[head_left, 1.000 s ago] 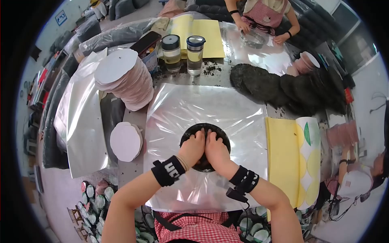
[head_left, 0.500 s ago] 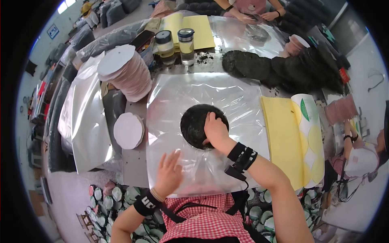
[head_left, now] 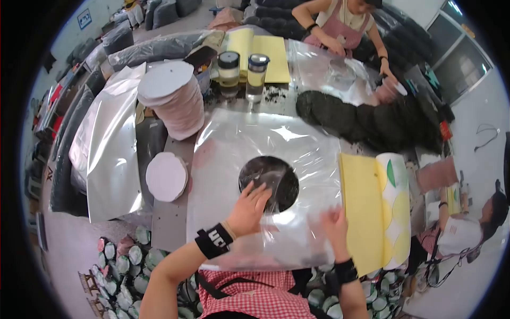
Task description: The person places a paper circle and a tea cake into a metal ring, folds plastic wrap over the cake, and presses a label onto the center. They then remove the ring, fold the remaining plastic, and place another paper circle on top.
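A dark round cake of what looks like dried seaweed (head_left: 284,186) lies on a stack of clear plastic film (head_left: 223,159) in front of me. My left hand (head_left: 248,210) rests on the near left part of the cake, fingers stretched out and flat. Shiny streaks cross the cake's surface near those fingertips. Over the right edge of the film is my right hand (head_left: 336,226), with its fingers smeared by motion; I cannot tell if film is between them. Farther back, several similar dark cakes (head_left: 340,117) overlap in a row.
White paper discs (head_left: 167,177) lie at the left below a tall stack of pale discs (head_left: 178,114). Two lidded bottles (head_left: 256,80) stand at the back. Yellow sheets (head_left: 361,212) and a printed roll (head_left: 394,212) lie right. Co-workers (head_left: 345,26) sit across and at right.
My right hand has left the cake and moved right and down to the film's right side. My left hand has moved up and right onto the cake. The person across reaches toward a pale stack.
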The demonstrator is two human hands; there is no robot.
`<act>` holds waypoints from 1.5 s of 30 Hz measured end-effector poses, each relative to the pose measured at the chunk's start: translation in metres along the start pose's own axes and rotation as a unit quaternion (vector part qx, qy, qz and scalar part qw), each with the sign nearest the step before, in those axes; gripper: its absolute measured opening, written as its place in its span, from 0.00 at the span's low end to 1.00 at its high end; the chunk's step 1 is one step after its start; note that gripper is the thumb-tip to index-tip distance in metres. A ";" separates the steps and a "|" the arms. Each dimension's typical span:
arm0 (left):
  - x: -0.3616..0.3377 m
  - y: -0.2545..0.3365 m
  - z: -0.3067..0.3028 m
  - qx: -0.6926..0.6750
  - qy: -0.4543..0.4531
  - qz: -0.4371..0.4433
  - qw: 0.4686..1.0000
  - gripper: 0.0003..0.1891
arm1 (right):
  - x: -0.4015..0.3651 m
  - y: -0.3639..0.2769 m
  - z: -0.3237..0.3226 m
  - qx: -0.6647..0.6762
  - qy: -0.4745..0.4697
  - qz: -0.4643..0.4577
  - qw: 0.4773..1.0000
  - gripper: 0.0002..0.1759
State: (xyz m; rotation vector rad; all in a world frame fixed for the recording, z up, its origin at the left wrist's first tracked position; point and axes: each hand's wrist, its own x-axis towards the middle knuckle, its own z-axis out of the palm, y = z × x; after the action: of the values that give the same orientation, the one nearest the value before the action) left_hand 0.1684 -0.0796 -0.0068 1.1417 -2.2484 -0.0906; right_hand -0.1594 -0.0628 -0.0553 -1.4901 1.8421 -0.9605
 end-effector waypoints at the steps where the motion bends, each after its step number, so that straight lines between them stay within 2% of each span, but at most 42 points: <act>1: -0.003 0.004 0.007 -0.038 0.003 -0.036 0.999 0.39 | -0.020 -0.017 -0.009 0.029 -0.056 0.040 0.997 0.38; 2: -0.003 0.003 0.012 -0.078 -0.003 -0.069 0.995 0.37 | -0.020 -0.040 -0.023 0.034 -0.050 0.039 0.997 0.38; 3: 0.001 -0.001 0.011 -0.081 -0.012 -0.065 0.995 0.37 | -0.023 -0.058 -0.039 0.017 -0.145 0.047 0.988 0.31; 4: 0.001 -0.002 0.011 -0.091 -0.054 -0.108 0.988 0.34 | -0.027 -0.065 -0.055 -0.001 -0.246 0.063 0.967 0.25; 5: -0.002 0.000 0.012 -0.102 -0.096 -0.155 0.978 0.30 | -0.006 -0.061 -0.082 0.190 -0.164 0.074 0.965 0.17; 6: -0.002 -0.001 0.016 -0.103 -0.032 -0.151 0.983 0.24 | 0.022 -0.057 -0.105 0.370 -0.066 0.074 0.924 0.11; 7: 0.001 0.003 0.017 -0.105 -0.034 -0.150 0.982 0.24 | 0.033 -0.056 -0.106 0.370 -0.063 0.076 0.924 0.11; 8: 0.009 0.009 0.016 -0.127 0.008 -0.257 0.958 0.22 | 0.046 -0.054 -0.105 0.231 0.106 -0.003 0.967 0.07; 9: 0.016 0.013 0.016 -0.147 0.052 -0.360 0.920 0.20 | 0.057 -0.048 -0.102 0.081 0.270 -0.083 0.956 0.09; 10: 0.017 0.011 0.025 -0.165 0.118 -0.351 0.914 0.16 | 0.058 0.020 -0.081 0.472 0.066 0.054 0.877 0.10; 11: 0.021 0.013 0.025 -0.162 0.126 -0.349 0.914 0.16 | 0.055 0.132 -0.045 0.579 -0.127 0.175 0.786 0.13; 12: 0.025 0.016 0.023 -0.103 0.117 -0.344 0.926 0.16 | 0.024 0.053 -0.015 0.305 -0.178 -0.009 0.936 0.25; 13: 0.026 0.018 0.022 -0.044 0.102 -0.339 0.934 0.17 | -0.006 -0.035 0.016 0.005 -0.118 -0.189 0.975 0.38; 14: 0.027 0.018 0.022 -0.040 0.094 -0.340 0.935 0.17 | 0.001 -0.045 0.049 0.189 -0.123 -0.106 0.968 0.48; 15: 0.028 0.017 0.022 -0.036 0.073 -0.340 0.937 0.19 | 0.012 -0.053 0.077 0.367 -0.118 -0.013 0.922 0.59; 16: 0.025 0.019 0.022 -0.032 0.049 -0.340 0.939 0.21 | 0.034 -0.090 0.086 0.261 -0.042 -0.123 0.957 0.58; 17: 0.022 0.021 0.022 -0.031 0.038 -0.334 0.941 0.21 | 0.050 -0.126 0.087 0.143 0.035 -0.235 0.961 0.57; 19: 0.022 0.011 0.016 -0.068 0.043 -0.255 0.964 0.25 | 0.042 -0.154 0.102 0.089 -0.047 -0.311 0.945 0.46; 20: 0.018 0.008 0.013 -0.120 0.129 -0.218 0.960 0.25 | 0.041 -0.152 0.107 0.046 -0.043 -0.418 0.906 0.35; 21: 0.002 0.002 0.003 -0.176 0.168 -0.232 0.942 0.23 | 0.038 -0.143 0.117 0.071 -0.055 -0.415 0.905 0.28; 22: -0.003 -0.017 0.007 -0.296 0.261 -0.292 0.871 0.24 | 0.038 -0.132 0.122 0.046 -0.087 -0.395 0.913 0.27; 23: 0.002 -0.027 0.009 -0.409 0.340 -0.347 0.772 0.26 | 0.039 -0.129 0.122 0.020 -0.123 -0.369 0.921 0.26; 24: 0.002 -0.028 0.014 -0.411 0.337 -0.353 0.771 0.26 | 0.042 -0.126 0.125 0.018 -0.126 -0.364 0.923 0.26; 26: 0.029 -0.012 0.005 -0.272 0.096 -0.206 0.935 0.29 | 0.045 -0.127 0.127 -0.064 -0.222 -0.436 0.870 0.20; 27: 0.044 -0.009 0.003 -0.188 -0.024 -0.113 0.975 0.31 | 0.049 -0.125 0.116 -0.067 -0.223 -0.439 0.868 0.20; 28: 0.046 -0.002 0.004 -0.190 -0.031 -0.112 0.975 0.29 | 0.051 -0.119 0.093 0.002 -0.141 -0.486 0.863 0.18; 29: 0.038 -0.004 0.014 -0.187 -0.032 -0.156 0.969 0.30 | 0.054 -0.114 0.080 0.074 -0.056 -0.526 0.845 0.16; 30: 0.038 -0.007 0.018 -0.167 -0.034 -0.172 0.970 0.30 | 0.059 -0.109 0.079 0.133 0.044 -0.357 0.924 0.16; 31: 0.037 -0.008 0.022 -0.150 -0.043 -0.189 0.969 0.30 | 0.061 -0.102 0.081 0.187 0.139 -0.163 0.959 0.17; 32: 0.033 -0.007 0.026 -0.152 -0.050 -0.190 0.969 0.30 | 0.063 -0.096 0.091 0.187 0.139 -0.156 0.960 0.17; 33: 0.034 -0.003 0.025 -0.304 0.030 -0.255 0.918 0.31 | 0.073 -0.110 0.102 0.235 0.079 -0.176 0.953 0.22; 34: 0.034 0.001 0.025 -0.442 0.114 -0.312 0.833 0.31 | 0.084 -0.125 0.112 0.284 0.017 -0.197 0.938 0.26; 35: 0.037 0.000 0.024 -0.440 0.113 -0.312 0.834 0.31 | 0.092 -0.136 0.116 0.334 -0.042 -0.225 0.915 0.31; 36: 0.037 -0.001 0.022 -0.502 0.177 -0.295 0.794 0.30 | 0.088 -0.144 0.111 0.238 -0.088 -0.384 0.888 0.33; 37: 0.036 -0.004 0.017 -0.559 0.239 -0.274 0.746 0.30 | 0.079 -0.151 0.109 0.134 -0.129 -0.529 0.828 0.35; 38: 0.032 -0.018 0.015 -0.419 0.217 -0.202 0.858 0.25 | 0.069 -0.142 0.114 0.156 -0.159 -0.515 0.828 0.33; 39: 0.032 -0.023 0.019 -0.417 0.229 -0.202 0.856 0.25 | 0.071 -0.123 0.123 0.153 -0.166 -0.523 0.822 0.33; 40: 0.029 -0.021 0.023 -0.326 0.166 -0.228 0.902 0.22 | 0.075 -0.098 0.130 0.345 -0.172 -0.354 0.852 0.29; 41: 0.023 -0.016 0.025 -0.234 0.092 -0.256 0.933 0.18 | 0.069 -0.082 0.131 0.510 -0.164 -0.150 0.831 0.25; 42: 0.034 -0.005 0.020 -0.115 0.046 -0.229 0.965 0.18 | 0.069 -0.129 0.119 0.315 -0.010 -0.121 0.941 0.20; 43: 0.037 -0.001 0.024 -0.120 0.050 -0.234 0.963 0.18 | 0.060 -0.143 0.115 0.230 -0.052 -0.151 0.960 0.10; 45: 0.041 0.003 0.029 -0.021 0.122 -0.224 0.967 0.19 | 0.030 -0.149 0.128 0.092 -0.038 -0.295 0.950 0.04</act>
State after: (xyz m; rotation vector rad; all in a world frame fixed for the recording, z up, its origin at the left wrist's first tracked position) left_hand 0.1322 -0.1143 -0.0093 1.5306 -1.7361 -0.1670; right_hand 0.0207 -0.1324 -0.0068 -1.9673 1.2199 -1.2817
